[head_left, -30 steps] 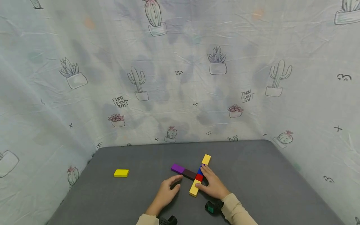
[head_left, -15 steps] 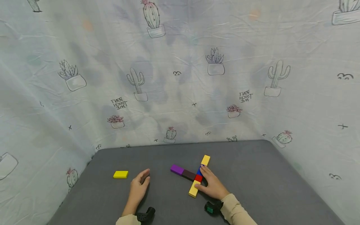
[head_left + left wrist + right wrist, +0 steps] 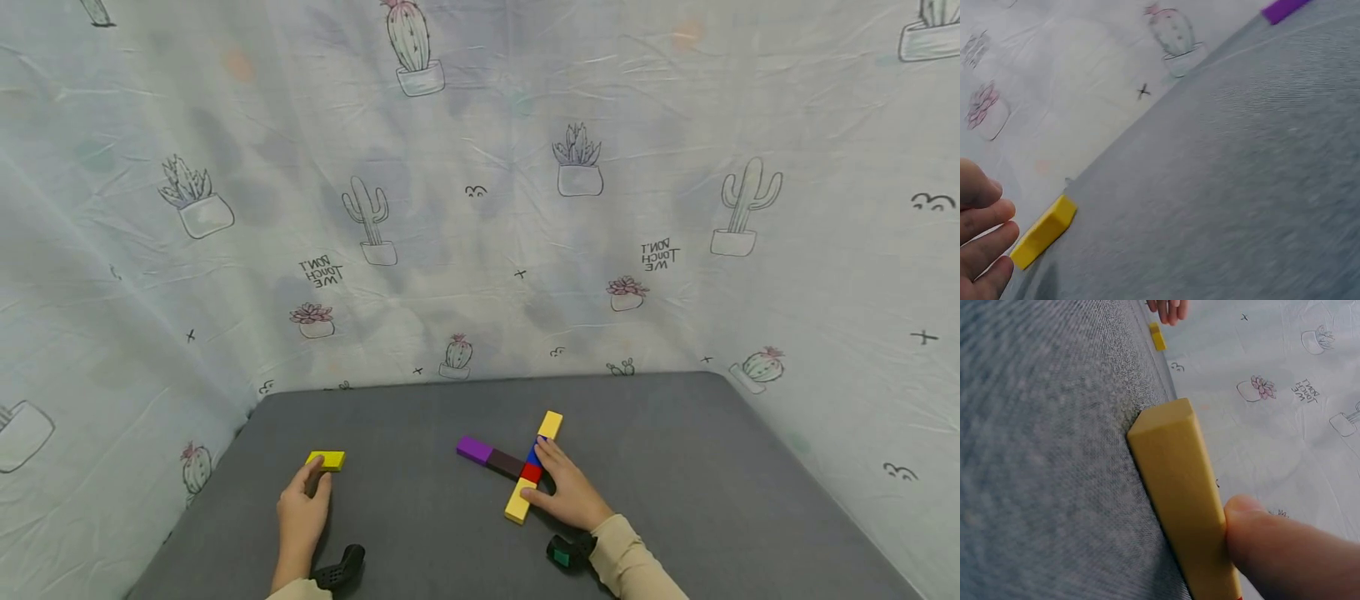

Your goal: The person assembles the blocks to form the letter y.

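My left hand (image 3: 303, 508) reaches over a bright yellow block (image 3: 334, 460) at the table's left; its loosely bent fingertips overlap the block's near edge in the head view. In the left wrist view those fingers lie right beside the yellow block (image 3: 1044, 232). Over a joined row of blocks rests my right hand (image 3: 572, 495), fingers extended on the blue block (image 3: 532, 457) and thumb touching the near pale-yellow block (image 3: 517, 507). Between these two sits a red block (image 3: 531, 473). A second pale-yellow block (image 3: 551, 425) tops the row.
A dark brown block (image 3: 506, 464) and a purple block (image 3: 474, 450) branch leftward from the row. All lie on a grey cloth-covered table (image 3: 420, 417). A cactus-print curtain (image 3: 480, 233) hangs behind and along both sides. Black devices are strapped at both wrists.
My left hand has moved left, from beside the dark brown block across the table to the bright yellow block. The right hand and the joined blocks have stayed in place.
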Tool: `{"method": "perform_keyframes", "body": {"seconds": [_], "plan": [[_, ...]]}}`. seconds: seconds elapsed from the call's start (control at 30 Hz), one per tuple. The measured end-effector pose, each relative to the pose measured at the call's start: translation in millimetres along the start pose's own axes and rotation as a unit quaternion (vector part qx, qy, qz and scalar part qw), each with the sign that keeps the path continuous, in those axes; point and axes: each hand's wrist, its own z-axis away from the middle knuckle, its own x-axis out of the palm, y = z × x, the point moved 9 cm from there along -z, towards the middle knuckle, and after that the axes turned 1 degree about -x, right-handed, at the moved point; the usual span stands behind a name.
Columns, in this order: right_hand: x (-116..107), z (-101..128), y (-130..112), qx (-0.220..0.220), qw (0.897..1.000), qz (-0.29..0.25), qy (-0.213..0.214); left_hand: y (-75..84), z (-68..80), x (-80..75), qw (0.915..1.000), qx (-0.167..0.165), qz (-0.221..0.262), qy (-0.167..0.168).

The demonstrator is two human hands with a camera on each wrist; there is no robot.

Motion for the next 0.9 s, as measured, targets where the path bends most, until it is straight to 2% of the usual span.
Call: {"method": "perform_keyframes", "body": {"seconds": [0.17,0.33,0.47,0.6,0.9], "plan": [[-1,0,1,0.010,1.000,0.006,-0.003,-7.0,-1.3,-9.7,0.9996,-0.017,-0.008,0.020],[0,1,-1,0.005,1.000,0.006,-0.004,-11.2,-2.0,-12.2,0.9976,-0.027,-0.051,0.037],[1,2,0,0.012,1.000,0.009,-0.005,-17.7,-4.7,-6.5,0.9952,-0.038,-0.089,0.014],[1,2,0,0.014,1.000,0.006,-0.001,-21.5,-8.6,-2.3,0.9936,-0.045,-0.103,-0.011],[2,1,0,0.007,1.000,0.015,0.000,-21.4,-16.2,2.8,0.9890,-0.040,-0.140,-0.029]]}}
